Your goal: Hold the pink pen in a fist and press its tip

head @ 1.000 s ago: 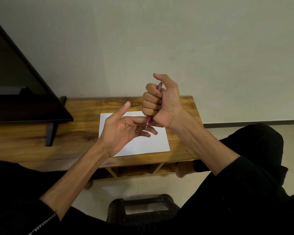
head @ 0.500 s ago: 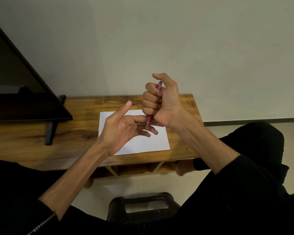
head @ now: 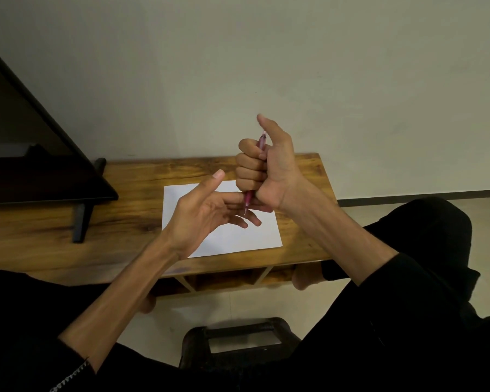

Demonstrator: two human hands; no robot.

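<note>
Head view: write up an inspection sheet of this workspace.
Surface: low wooden table against a pale wall.
Job's things: pink pen, tip down; white sheet of paper flat on the table.
Clutter: nothing seen.
Grippers: right hand grips the pen in a fist, thumb up; left hand open, fingers at the pen's tip.
Cables: nothing seen.
Surroundings: dark screen on a stand, left; black stool below.

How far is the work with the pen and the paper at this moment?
Done: a white sheet of paper lies flat on the wooden table. In hand: the right hand grips a red pen in its fist, tip down, above the open left hand, both over the sheet. Left: the visible paper shows no marks, and the tip is off it.
</note>
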